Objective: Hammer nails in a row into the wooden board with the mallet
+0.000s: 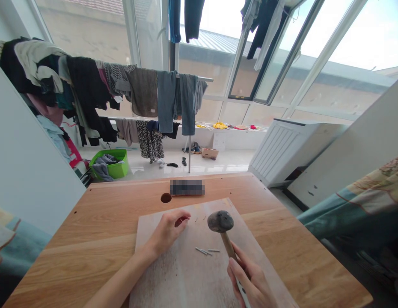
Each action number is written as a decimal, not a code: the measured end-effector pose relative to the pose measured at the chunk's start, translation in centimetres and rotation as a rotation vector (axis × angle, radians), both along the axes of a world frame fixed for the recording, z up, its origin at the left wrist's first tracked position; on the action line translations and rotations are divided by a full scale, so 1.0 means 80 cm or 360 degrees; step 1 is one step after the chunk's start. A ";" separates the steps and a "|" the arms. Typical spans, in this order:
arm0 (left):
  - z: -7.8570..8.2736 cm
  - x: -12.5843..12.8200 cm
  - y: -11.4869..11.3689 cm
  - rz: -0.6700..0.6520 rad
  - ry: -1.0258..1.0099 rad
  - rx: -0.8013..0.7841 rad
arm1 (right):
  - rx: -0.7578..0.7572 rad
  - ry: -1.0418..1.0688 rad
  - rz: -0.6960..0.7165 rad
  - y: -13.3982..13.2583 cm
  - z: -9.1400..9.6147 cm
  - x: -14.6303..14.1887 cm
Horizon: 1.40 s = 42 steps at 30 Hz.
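A pale wooden board [186, 273] lies on a wooden table [99, 231]. My left hand [168, 229] rests on the board with its fingertips pinched together on a small nail near the board's far edge. My right hand [252, 282] is wrapped round the wooden handle of a hammer [221, 222]; the dark rounded head hangs above the board to the right of the left hand. A few loose nails [205, 251] lie on the board between my hands, and some tiny nails stand in the board near the fingertips.
The table has a round hole [166, 197] near its far edge. Beyond it stand a laundry rack full of clothes [147, 94], a green basket [111, 164], a white cabinet [289, 145] and large windows. Patterned fabric [362, 205] hangs at the right.
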State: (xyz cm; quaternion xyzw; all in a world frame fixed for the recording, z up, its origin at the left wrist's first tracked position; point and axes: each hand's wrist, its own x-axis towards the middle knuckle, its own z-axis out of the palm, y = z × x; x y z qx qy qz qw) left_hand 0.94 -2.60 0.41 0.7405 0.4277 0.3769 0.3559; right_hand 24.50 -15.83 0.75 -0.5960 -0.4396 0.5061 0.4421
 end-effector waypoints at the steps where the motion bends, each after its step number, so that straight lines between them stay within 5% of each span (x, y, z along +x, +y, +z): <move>1: 0.000 0.000 0.000 0.0002 0.0007 0.0009 | -0.0003 0.0004 0.0001 0.000 0.001 -0.001; 11: -0.013 -0.002 0.003 -0.0019 0.0050 0.0066 | 0.0011 0.0072 0.0141 0.017 0.008 -0.016; 27: -0.006 0.001 0.005 -0.0035 0.0090 0.0119 | 0.0007 0.0045 0.0382 0.037 0.023 -0.051; 31: 0.012 0.002 -0.011 0.0126 0.0314 0.0568 | 0.0020 0.0096 0.0235 0.029 0.022 -0.031; 36: 0.035 0.032 -0.058 -0.0566 0.1057 0.1172 | 0.0049 -0.0060 0.0103 0.018 0.028 0.006; 42: 0.024 0.051 -0.080 -0.0608 0.1399 0.1473 | -0.0007 -0.0225 0.0045 0.012 0.048 0.015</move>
